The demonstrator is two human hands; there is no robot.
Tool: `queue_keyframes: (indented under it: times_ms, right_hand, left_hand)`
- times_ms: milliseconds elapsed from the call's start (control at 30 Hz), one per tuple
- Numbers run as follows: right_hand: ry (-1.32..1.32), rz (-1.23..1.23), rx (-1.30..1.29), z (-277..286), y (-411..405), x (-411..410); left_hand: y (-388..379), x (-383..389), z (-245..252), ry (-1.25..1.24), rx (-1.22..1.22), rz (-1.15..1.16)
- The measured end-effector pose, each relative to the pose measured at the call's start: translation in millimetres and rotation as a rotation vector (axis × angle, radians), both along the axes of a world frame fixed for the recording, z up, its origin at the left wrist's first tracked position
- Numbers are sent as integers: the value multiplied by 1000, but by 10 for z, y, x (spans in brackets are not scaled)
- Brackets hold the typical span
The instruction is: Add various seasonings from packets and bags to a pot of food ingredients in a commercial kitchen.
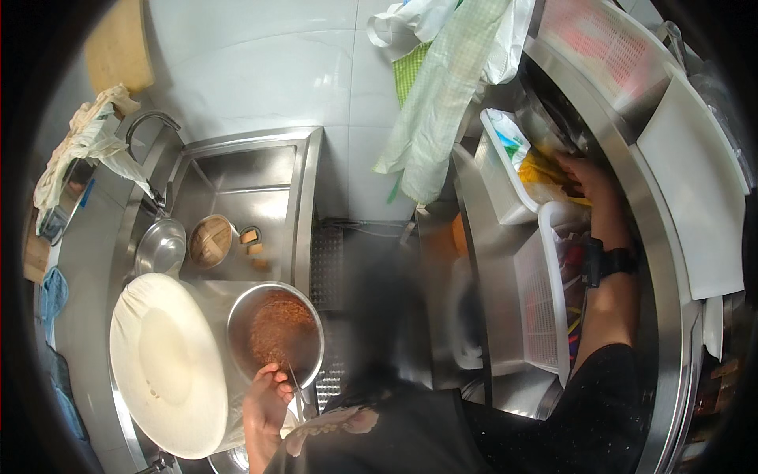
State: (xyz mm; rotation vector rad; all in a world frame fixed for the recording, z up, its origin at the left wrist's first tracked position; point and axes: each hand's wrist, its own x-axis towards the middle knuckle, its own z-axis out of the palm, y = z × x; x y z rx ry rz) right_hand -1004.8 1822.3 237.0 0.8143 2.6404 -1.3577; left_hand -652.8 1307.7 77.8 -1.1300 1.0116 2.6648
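My left hand [266,391] is at the near rim of a round metal bowl [231,323], its fingers curled beside a thin metal utensil [298,391]. Whether the fingers grip the utensil or the rim is not clear. Inside the bowl lies a reddish-brown, coarse food mixture [281,329]. On the other side, my right hand [577,172] reaches into a shelf space behind a white plastic bin [503,178] with yellow and clear plastic packaging [539,175] in it. Its fingertips are partly hidden among the packaging, and a black band [607,263] circles that wrist.
A large cloth-covered round form [169,367] stands left of the bowl. Behind are a steel sink [254,166], a faucet [148,118], a metal bowl [161,246] and a small round container [210,242]. A white basket [536,308] sits below my right forearm; cloths [444,106] hang overhead.
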Motion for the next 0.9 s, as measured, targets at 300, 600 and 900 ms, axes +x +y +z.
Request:
queue_keyframes:
  times_ms: [300, 600, 900]
  right_hand:
    - [33, 344, 289, -525, -526, -425]
    - [548, 187, 236, -627, -248, -603]
    - [886, 173, 5, 82, -872, 329]
  left_hand:
    - [8, 77, 20, 8, -6, 22]
    - [9, 210, -28, 20, 2, 64]
    - [45, -25, 78, 110, -132, -217]
